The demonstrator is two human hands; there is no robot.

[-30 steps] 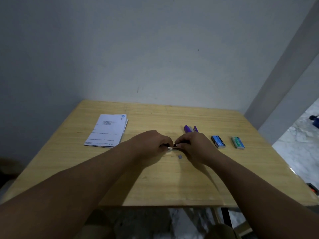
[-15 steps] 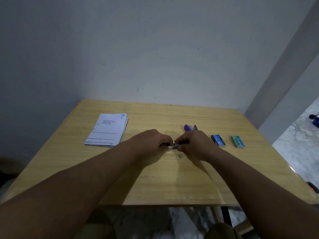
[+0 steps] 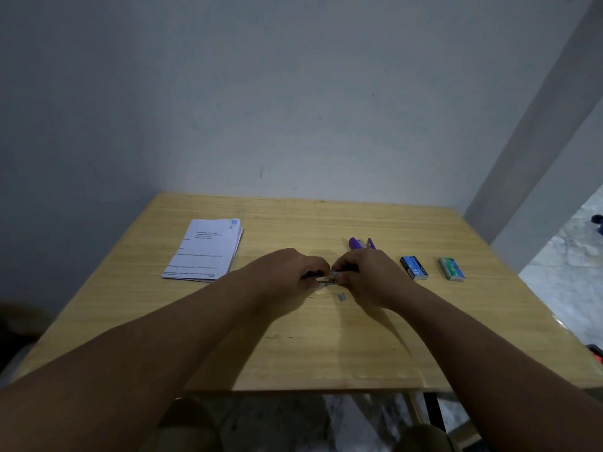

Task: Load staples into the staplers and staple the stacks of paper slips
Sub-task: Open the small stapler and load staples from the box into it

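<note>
Both hands (image 3: pixel 329 275) pinch dark stapler (image 3: pixel 318 278) | wooden table (image 3: pixel 326 347) | grey wall (image 3: pixel 293 93) behind

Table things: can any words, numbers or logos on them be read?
"10": on the blue box.
Round blue logo: on the paper stack, letters too blurred; its printed lines too small to read.
Green box: print blurred, unreadable.

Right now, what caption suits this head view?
Both hands work a small dark stapler over a wooden table.
</note>
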